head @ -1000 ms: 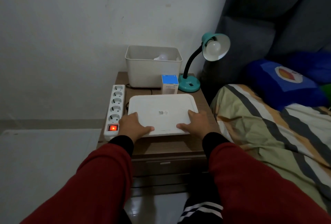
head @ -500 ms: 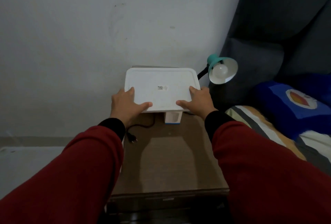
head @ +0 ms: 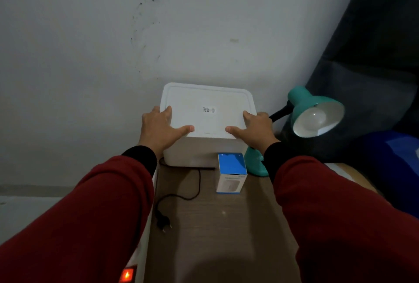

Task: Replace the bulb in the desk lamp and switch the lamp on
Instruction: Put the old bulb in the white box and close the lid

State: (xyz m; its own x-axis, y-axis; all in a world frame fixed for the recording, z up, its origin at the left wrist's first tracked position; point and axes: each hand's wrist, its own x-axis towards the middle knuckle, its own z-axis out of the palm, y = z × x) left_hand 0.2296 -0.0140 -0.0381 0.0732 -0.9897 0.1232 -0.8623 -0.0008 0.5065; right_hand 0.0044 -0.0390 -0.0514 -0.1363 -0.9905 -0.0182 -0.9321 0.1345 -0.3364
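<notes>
A teal desk lamp (head: 310, 101) stands at the back right of the wooden bedside table (head: 215, 226), unlit, with a white bulb (head: 314, 120) in its shade. Its black cord ends in a loose plug (head: 164, 223) lying on the tabletop. A white lid (head: 207, 110) lies on top of the white storage box (head: 204, 152) against the wall. My left hand (head: 162, 127) grips the lid's left edge and my right hand (head: 252, 129) grips its right edge. A small blue and white bulb carton (head: 231, 175) stands in front of the box.
A white power strip with a lit red switch (head: 127, 274) runs along the table's left edge, mostly hidden by my left sleeve. A bed with a blue pillow (head: 390, 158) is to the right. The grey wall is right behind the box.
Both hands lifted the white lid from the front of the table and carried it back onto the storage box. The camera came closer.
</notes>
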